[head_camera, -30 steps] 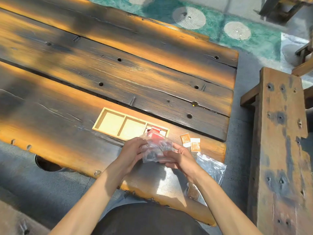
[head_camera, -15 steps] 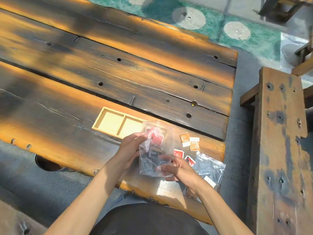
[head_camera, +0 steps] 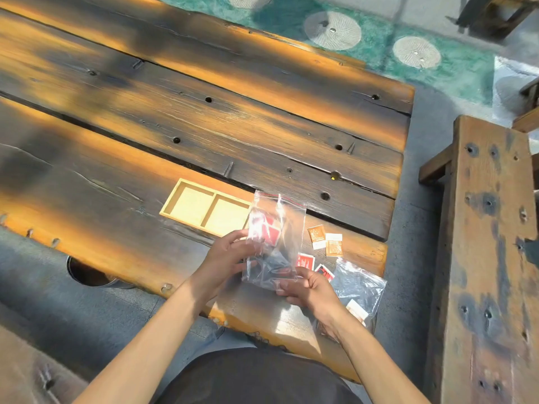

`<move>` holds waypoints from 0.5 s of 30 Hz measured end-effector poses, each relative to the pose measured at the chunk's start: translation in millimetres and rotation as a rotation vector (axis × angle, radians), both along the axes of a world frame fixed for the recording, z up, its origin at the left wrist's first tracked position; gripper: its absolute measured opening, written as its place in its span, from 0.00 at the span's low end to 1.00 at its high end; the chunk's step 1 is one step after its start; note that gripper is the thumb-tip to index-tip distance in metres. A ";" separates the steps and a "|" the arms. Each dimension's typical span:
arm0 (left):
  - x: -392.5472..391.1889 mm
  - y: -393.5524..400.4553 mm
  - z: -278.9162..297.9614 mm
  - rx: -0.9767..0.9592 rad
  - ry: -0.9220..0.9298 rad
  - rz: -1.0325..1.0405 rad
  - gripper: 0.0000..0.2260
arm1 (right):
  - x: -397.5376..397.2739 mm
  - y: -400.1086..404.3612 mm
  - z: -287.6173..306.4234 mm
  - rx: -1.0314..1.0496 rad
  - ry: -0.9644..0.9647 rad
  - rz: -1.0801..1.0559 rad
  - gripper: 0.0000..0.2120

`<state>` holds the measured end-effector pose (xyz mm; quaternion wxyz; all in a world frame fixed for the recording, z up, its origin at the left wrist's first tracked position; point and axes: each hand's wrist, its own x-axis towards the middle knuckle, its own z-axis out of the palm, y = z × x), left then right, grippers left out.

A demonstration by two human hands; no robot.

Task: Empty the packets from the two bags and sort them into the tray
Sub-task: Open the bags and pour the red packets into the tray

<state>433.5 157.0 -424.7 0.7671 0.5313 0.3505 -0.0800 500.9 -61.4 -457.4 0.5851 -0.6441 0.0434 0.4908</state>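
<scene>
Clear bag (head_camera: 275, 240) held upright hides tray's (head_camera: 186, 185) right end; second bag (head_camera: 360, 284) beside

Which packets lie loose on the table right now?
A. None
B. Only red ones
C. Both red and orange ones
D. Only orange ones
C: two orange packets lie right of the held clear bag, and two red packets lie just nearer on the table.
</scene>
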 end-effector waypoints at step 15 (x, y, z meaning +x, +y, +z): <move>-39.3 -69.9 -12.1 0.077 0.043 -0.105 0.21 | 32.9 -19.5 -8.8 0.022 0.232 -0.005 0.25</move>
